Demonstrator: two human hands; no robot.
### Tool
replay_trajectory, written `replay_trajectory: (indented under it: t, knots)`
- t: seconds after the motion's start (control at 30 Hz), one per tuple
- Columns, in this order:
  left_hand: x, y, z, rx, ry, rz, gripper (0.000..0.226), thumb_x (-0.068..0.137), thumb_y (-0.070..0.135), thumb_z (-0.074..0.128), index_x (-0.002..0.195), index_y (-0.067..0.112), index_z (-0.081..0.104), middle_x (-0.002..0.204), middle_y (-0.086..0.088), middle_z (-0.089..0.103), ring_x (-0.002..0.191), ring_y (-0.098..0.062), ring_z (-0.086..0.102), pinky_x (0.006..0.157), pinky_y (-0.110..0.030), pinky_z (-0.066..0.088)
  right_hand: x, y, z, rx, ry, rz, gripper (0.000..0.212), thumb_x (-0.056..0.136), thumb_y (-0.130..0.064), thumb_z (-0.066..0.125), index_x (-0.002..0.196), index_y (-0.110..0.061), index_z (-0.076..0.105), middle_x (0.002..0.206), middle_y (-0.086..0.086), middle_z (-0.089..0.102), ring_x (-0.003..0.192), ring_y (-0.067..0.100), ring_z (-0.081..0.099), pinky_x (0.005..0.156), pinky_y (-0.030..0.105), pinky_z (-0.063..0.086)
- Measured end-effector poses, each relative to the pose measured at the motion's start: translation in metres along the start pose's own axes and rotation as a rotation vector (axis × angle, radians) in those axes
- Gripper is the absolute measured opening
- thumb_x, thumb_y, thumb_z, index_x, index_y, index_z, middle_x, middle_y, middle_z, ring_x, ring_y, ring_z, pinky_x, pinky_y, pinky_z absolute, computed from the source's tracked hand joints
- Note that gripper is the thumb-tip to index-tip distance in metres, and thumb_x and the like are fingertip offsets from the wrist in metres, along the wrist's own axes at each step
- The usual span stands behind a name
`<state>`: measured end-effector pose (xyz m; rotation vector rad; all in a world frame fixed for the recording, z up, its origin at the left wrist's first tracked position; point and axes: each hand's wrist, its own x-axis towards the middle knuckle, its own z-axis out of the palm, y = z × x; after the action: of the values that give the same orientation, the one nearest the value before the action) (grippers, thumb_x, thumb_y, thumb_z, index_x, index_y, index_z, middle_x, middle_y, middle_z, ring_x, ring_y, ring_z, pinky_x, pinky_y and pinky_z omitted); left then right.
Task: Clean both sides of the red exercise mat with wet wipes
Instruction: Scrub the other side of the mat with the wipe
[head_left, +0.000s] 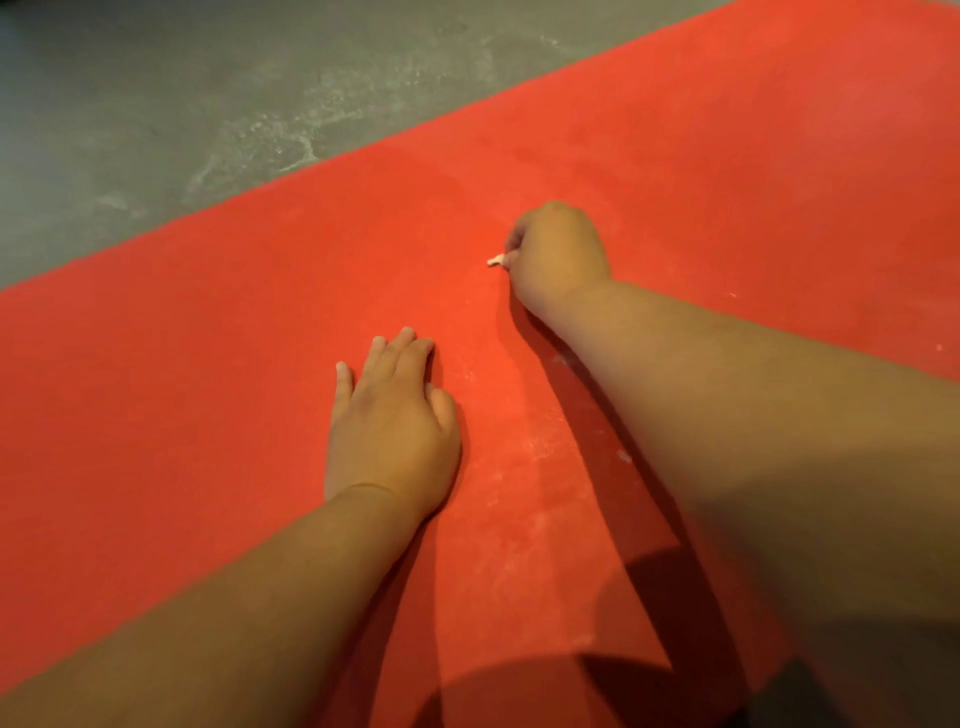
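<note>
The red exercise mat (218, 395) lies flat on the floor and fills most of the head view, running from lower left to upper right. My left hand (389, 426) rests palm down on the mat with its fingers straight. Farther out, my right hand (558, 254) is curled into a fist on the mat and grips a wet wipe (496, 260); only a small white tip of it shows at the left side of the fist. Pale streaks and small white specks mark the mat beside my right forearm.
A grey concrete floor (182, 93) with whitish smears lies beyond the mat's far edge at the upper left. A dark shadow covers the mat at the bottom middle.
</note>
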<state>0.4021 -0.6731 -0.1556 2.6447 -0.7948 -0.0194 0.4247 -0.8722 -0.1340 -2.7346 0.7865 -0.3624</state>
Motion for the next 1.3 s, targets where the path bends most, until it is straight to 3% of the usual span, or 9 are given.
replay_trajectory:
  t: [0.3, 0.43, 0.6, 0.77, 0.87, 0.97, 1.1, 1.2, 1.3]
  knots:
    - [0.001, -0.002, -0.006, -0.104, 0.005, -0.009, 0.046, 0.092, 0.009, 0.04, 0.136, 0.017, 0.05, 0.153, 0.0, 0.035, 0.146, -0.017, 0.02, 0.119, -0.038, 0.004, -0.093, -0.014, -0.023, 0.161, -0.286, -0.386, 0.02, 0.087, -0.021, 0.06, 0.101, -0.02, 0.074, 0.1, 0.004, 0.06, 0.095, 0.022, 0.059, 0.082, 0.028, 0.041]
    - [-0.005, -0.001, -0.011, -0.079, -0.061, 0.023, 0.045, 0.094, 0.018, 0.043, 0.138, 0.025, 0.048, 0.156, 0.002, 0.029, 0.147, -0.017, 0.015, 0.119, -0.039, 0.003, -0.117, 0.011, -0.037, 0.213, -0.232, -0.152, 0.017, 0.083, -0.02, 0.067, 0.099, -0.019, 0.071, 0.096, 0.002, 0.063, 0.09, 0.02, 0.059, 0.076, 0.026, 0.038]
    - [-0.025, 0.017, -0.023, -0.074, -0.29, 0.174, 0.049, 0.095, 0.032, 0.048, 0.142, 0.042, 0.038, 0.155, 0.015, 0.027, 0.147, -0.012, 0.01, 0.118, -0.046, 0.0, -0.143, 0.034, -0.043, 0.793, -0.104, 0.319, 0.027, 0.07, -0.004, 0.076, 0.078, -0.024, 0.059, 0.078, 0.005, 0.067, 0.061, 0.017, 0.057, 0.058, 0.03, 0.043]
    - [-0.029, 0.021, -0.024, -0.032, -0.365, 0.211, 0.051, 0.093, 0.033, 0.053, 0.143, 0.033, 0.041, 0.156, 0.014, 0.026, 0.146, -0.01, 0.015, 0.119, -0.035, 0.006, -0.151, 0.045, -0.051, 0.551, 0.137, 0.357, 0.027, 0.076, -0.006, 0.066, 0.093, -0.023, 0.055, 0.093, 0.0, 0.058, 0.075, 0.019, 0.056, 0.064, 0.023, 0.033]
    - [-0.026, 0.03, -0.022, -0.017, -0.246, 0.183, 0.04, 0.09, 0.031, 0.053, 0.13, 0.027, 0.054, 0.145, 0.008, 0.043, 0.135, -0.017, 0.035, 0.114, -0.031, 0.023, -0.154, 0.063, -0.051, 0.344, 0.078, 0.337, 0.017, 0.08, -0.003, 0.056, 0.088, -0.013, 0.067, 0.1, 0.01, 0.058, 0.088, 0.025, 0.054, 0.07, 0.022, 0.03]
    - [-0.024, 0.046, -0.016, -0.042, -0.156, 0.076, 0.026, 0.089, 0.03, 0.05, 0.112, 0.026, 0.06, 0.122, 0.003, 0.052, 0.114, -0.023, 0.047, 0.107, -0.04, 0.035, -0.167, 0.056, -0.047, 0.233, 0.051, 0.117, 0.014, 0.086, -0.01, 0.058, 0.093, -0.009, 0.07, 0.106, 0.009, 0.059, 0.098, 0.027, 0.057, 0.085, 0.03, 0.041]
    - [-0.031, 0.044, 0.003, -0.018, 0.006, 0.123, 0.021, 0.08, 0.026, 0.048, 0.096, 0.022, 0.062, 0.102, -0.001, 0.056, 0.094, -0.028, 0.056, 0.105, -0.054, 0.037, -0.185, 0.045, -0.045, 0.215, 0.089, -0.095, 0.016, 0.082, -0.02, 0.068, 0.097, -0.018, 0.063, 0.104, 0.004, 0.055, 0.086, 0.023, 0.053, 0.073, 0.032, 0.045]
    - [-0.031, 0.043, 0.006, -0.028, 0.03, 0.103, 0.022, 0.078, 0.026, 0.047, 0.093, 0.022, 0.062, 0.099, 0.001, 0.057, 0.092, -0.027, 0.055, 0.103, -0.053, 0.04, -0.179, 0.058, -0.041, 0.133, 0.071, -0.136, 0.002, 0.086, -0.017, 0.065, 0.086, -0.018, 0.065, 0.088, -0.001, 0.058, 0.082, 0.026, 0.054, 0.069, 0.033, 0.044]
    - [-0.029, 0.044, 0.005, -0.036, 0.028, 0.105, 0.021, 0.077, 0.026, 0.048, 0.092, 0.022, 0.062, 0.098, 0.0, 0.056, 0.092, -0.027, 0.055, 0.098, -0.054, 0.044, -0.174, 0.066, -0.039, 0.121, -0.033, -0.247, 0.011, 0.088, -0.02, 0.061, 0.095, -0.016, 0.069, 0.092, 0.001, 0.063, 0.088, 0.025, 0.057, 0.078, 0.034, 0.046]
